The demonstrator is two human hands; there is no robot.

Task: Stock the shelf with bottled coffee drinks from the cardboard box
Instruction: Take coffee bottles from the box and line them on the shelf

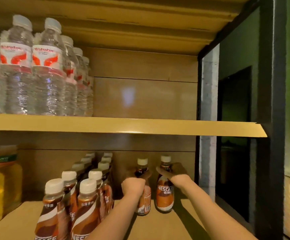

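Both my arms reach deep into the lower shelf [166, 226]. My left hand [137, 179] is wrapped around the neck of a brown coffee bottle [143, 201] with a white cap, standing on the shelf board. My right hand [173, 172] grips the shoulder of a second coffee bottle [165, 196] just to its right, also upright. Two rows of the same coffee bottles [85, 193] stand to the left, running from front to back. The cardboard box is not in view.
Yellow drink bottles [0, 184] fill the lower shelf's left end. On the upper shelf [140, 126], clear water bottles [37, 70] crowd the left half. A black frame post [269, 118] bounds the unit on the right.
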